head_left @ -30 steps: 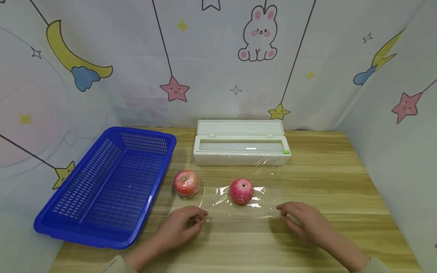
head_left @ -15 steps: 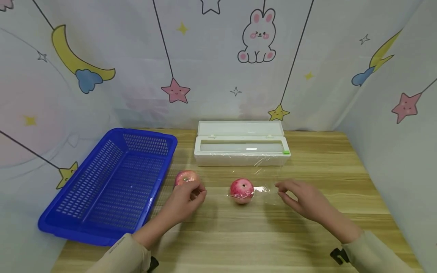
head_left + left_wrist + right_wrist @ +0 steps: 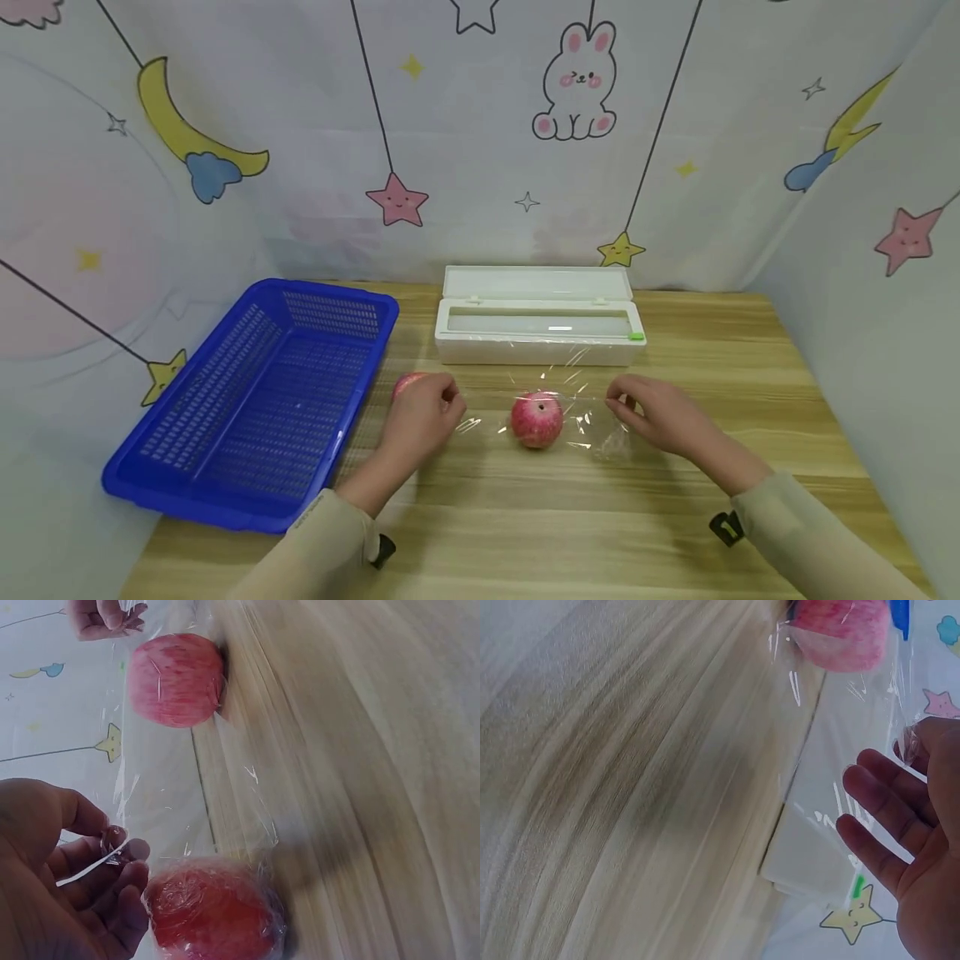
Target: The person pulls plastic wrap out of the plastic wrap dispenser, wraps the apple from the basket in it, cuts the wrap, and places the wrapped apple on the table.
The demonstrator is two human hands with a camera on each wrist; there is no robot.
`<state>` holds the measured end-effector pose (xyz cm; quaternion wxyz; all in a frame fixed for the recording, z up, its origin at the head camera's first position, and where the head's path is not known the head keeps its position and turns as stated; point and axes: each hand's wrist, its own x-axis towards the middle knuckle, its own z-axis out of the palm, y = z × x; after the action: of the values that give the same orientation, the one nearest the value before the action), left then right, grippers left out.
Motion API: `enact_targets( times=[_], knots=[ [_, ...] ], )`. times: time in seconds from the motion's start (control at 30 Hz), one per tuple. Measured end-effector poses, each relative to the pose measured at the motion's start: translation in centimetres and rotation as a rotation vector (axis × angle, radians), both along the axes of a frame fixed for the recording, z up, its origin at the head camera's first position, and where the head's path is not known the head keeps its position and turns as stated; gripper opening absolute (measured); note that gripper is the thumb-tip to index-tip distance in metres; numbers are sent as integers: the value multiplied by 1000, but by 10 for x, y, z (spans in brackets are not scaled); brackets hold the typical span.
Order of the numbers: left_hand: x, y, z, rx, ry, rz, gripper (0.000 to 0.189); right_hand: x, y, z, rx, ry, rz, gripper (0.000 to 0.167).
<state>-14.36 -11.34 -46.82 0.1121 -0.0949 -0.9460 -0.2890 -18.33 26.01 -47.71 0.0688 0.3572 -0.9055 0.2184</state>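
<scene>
"Where's the apple [image 3: 537,422]?"
"On the tabletop [image 3: 525,525], between the left hand [image 3: 422,412] and right hand [image 3: 663,413]."
"Their fingers?"
"Both pinch clear cling film [image 3: 583,421]; its exact lie around the apple is hard to make out. A wrapped apple [image 3: 214,911] sits near the left hand."

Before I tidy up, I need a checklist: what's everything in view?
table: 1, light wood, underneath
basket: 1, blue, left on table
left apple: 1, red, film-wrapped, beside basket
middle apple: 1, red-pink, centre
dispenser box: 1, white, green-tabbed, back of table
clear film: 1, colourless, at middle apple
printed backdrop: 1, mostly white, behind table
sleeves: 2, beige, forearms
wrist pieces: 2, black, near wrists
left hand: 1, bare, pinching clear film's left side
right hand: 1, bare, pinching clear film's right side
</scene>
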Motion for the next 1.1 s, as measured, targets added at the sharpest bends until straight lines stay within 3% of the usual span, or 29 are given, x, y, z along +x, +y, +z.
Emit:
enact_targets(
  times=[0.13,0.3,0.53,0.63,0.73,0.8,0.87,0.97,1.1],
  knots=[
    [-5,6,-6,-98,72,11,16,-7,2,-4,22,-88,-44,9],
    [-11,10,-13,-220,126,25,18,-15,1,-10,10,-126,-44,5],
    [-13,14,-17,-305,123,41,6,-22,1,-22,11,-169,-36,5],
    [-11,19,-16,-339,191,33,17,-23,1,-24,14,-180,-30,5],
    [-6,28,-15,-360,347,-73,25,-23,1,-24,10,-186,-26,6],
    [-3,37,-16,-385,447,-201,30,-23,1,-24,10,-180,-36,5],
    [0,46,-19,-415,479,-325,35,-24,2,-25,7,-173,-45,5],
    [2,56,-26,-467,385,-422,48,-24,2,-26,5,-161,-54,4],
    [0,64,-34,-506,226,-436,61,-23,6,-27,14,-127,-61,5]
  ],
)
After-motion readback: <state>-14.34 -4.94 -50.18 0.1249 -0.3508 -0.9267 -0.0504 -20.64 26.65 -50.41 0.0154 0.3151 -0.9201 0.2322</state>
